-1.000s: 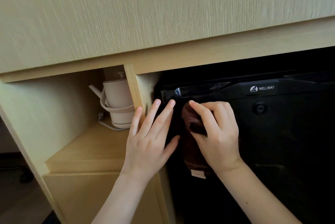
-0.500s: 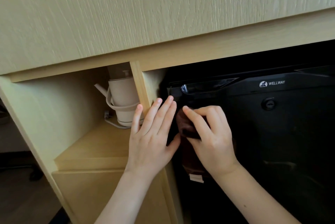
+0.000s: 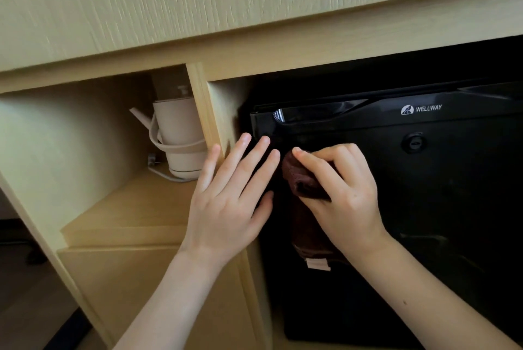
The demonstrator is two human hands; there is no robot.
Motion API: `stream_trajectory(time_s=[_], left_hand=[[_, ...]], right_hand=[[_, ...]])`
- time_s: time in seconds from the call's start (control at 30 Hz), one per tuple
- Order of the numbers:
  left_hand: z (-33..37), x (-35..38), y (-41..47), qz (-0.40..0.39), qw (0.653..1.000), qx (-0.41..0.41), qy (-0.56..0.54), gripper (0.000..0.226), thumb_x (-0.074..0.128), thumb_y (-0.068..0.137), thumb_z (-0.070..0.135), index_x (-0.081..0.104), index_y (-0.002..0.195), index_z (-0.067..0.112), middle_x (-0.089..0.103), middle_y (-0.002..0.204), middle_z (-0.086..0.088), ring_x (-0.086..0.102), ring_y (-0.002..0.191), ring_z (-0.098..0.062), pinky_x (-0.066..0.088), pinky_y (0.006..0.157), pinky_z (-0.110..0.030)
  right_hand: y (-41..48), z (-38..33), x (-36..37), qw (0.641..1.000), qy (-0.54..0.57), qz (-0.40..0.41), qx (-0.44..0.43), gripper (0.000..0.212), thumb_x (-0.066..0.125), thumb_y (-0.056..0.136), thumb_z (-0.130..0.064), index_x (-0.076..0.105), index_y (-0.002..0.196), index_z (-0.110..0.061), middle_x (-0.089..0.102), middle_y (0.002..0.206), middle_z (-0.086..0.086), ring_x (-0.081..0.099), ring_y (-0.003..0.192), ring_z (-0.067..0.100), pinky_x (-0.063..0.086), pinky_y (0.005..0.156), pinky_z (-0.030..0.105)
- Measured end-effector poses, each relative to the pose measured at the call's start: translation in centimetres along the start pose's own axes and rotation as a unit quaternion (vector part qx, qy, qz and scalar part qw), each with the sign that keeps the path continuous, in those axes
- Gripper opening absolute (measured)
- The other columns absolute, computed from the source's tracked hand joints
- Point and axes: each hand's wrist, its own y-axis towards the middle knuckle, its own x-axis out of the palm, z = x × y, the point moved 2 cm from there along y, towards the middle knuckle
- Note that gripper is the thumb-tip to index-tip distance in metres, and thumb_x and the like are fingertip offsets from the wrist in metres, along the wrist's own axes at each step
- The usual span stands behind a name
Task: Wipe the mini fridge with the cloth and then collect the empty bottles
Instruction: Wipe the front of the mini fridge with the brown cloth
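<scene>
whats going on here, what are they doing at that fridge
A person is wiping the mini fridge near the top left corner of its door. The right hand grips a brown cloth against the door; the left hand rests flat at the door's left edge, fingers straight. A white kettle stands on the shelf beside it. No bottles are in view.

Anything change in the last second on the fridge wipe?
The right hand, gripping the cloth, has slid slightly down the left edge of the fridge door. The left hand stays flat beside it; the kettle is unmoved; the fridge stays closed.
</scene>
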Motion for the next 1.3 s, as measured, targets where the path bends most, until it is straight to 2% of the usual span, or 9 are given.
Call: stream_trajectory(time_s=[0.23,0.43,0.57,0.7,0.83,0.97,1.17,1.3], left_hand=[[0.6,0.3,0.0,-0.024,0.999,0.01,0.019,0.056,0.064,0.092,0.034,0.052,0.145,0.018,0.047,0.154,0.002,0.034,0.148,-0.022,0.004,0.124,-0.051],[1.2,0.8,0.2,-0.027,0.999,-0.006,0.023,0.058,0.068,0.089,0.035,0.054,0.144,0.022,0.05,0.151,0.006,0.042,0.143,-0.018,-0.002,0.123,-0.052],[1.3,1.0,0.1,-0.019,1.0,-0.005,0.022,0.058,0.068,0.088,0.035,0.054,0.143,0.023,0.05,0.151,0.007,0.044,0.141,-0.016,0.0,0.123,-0.053],[1.2,1.0,0.2,-0.014,0.999,-0.004,0.028,0.057,0.067,0.088,0.033,0.055,0.142,0.023,0.05,0.15,0.008,0.045,0.14,-0.016,0.001,0.123,-0.053],[1.3,0.9,0.3,-0.02,0.999,-0.003,0.026,0.056,0.067,0.087,0.032,0.055,0.142,0.023,0.05,0.151,0.009,0.044,0.14,-0.015,0.002,0.122,-0.053],[1.3,0.9,0.2,-0.024,0.999,-0.005,0.027,0.057,0.066,0.088,0.035,0.055,0.142,0.024,0.05,0.151,0.009,0.044,0.14,-0.015,0.002,0.123,-0.053],[1.1,1.3,0.0,-0.013,0.999,-0.009,0.029,0.056,0.063,0.09,0.038,0.053,0.144,0.024,0.049,0.151,0.009,0.045,0.14,-0.015,0.005,0.121,-0.055],[1.0,1.3,0.0,-0.012,1.0,-0.007,0.025,0.056,0.063,0.09,0.038,0.053,0.143,0.023,0.049,0.151,0.008,0.044,0.14,-0.015,0.006,0.121,-0.056]], right_hand=[[-3.7,1.1,-0.6,1.0,0.015,-0.022,-0.003,0.033,0.078,0.087,-0.01,0.071,0.115,0.005,0.067,0.092,0.013,0.058,0.086,0.022,0.038,0.088,0.014],[-5.4,1.6,-0.5,0.999,0.035,0.005,0.019,0.036,0.083,0.082,-0.008,0.071,0.113,0.004,0.065,0.089,0.013,0.057,0.083,0.021,0.046,0.079,0.024],[-3.7,1.7,-0.2,0.995,0.053,0.061,0.053,0.036,0.083,0.082,-0.008,0.071,0.114,0.003,0.062,0.092,0.01,0.058,0.084,0.022,0.05,0.076,0.032],[-0.8,1.3,0.8,0.98,0.08,0.155,0.1,0.032,0.081,0.085,-0.013,0.071,0.112,0.0,0.053,0.098,-0.003,0.056,0.087,0.017,0.05,0.079,0.031],[-0.6,1.0,0.8,0.978,0.083,0.166,0.093,0.032,0.082,0.083,-0.01,0.071,0.111,0.002,0.052,0.099,-0.003,0.057,0.088,0.019,0.051,0.079,0.034],[-0.3,1.5,-0.6,0.977,0.078,0.171,0.1,0.032,0.082,0.083,-0.01,0.072,0.11,0.004,0.055,0.096,-0.002,0.06,0.084,0.021,0.053,0.08,0.031],[0.8,3.6,-4.3,0.969,0.031,0.205,0.136,0.034,0.081,0.084,-0.011,0.069,0.112,0.005,0.057,0.097,0.006,0.056,0.091,0.01,0.046,0.088,0.017],[1.0,3.1,-4.1,0.971,0.003,0.214,0.107,0.043,0.079,0.085,-0.009,0.056,0.122,-0.007,0.046,0.107,0.005,0.047,0.099,0.006,0.042,0.092,0.015]])
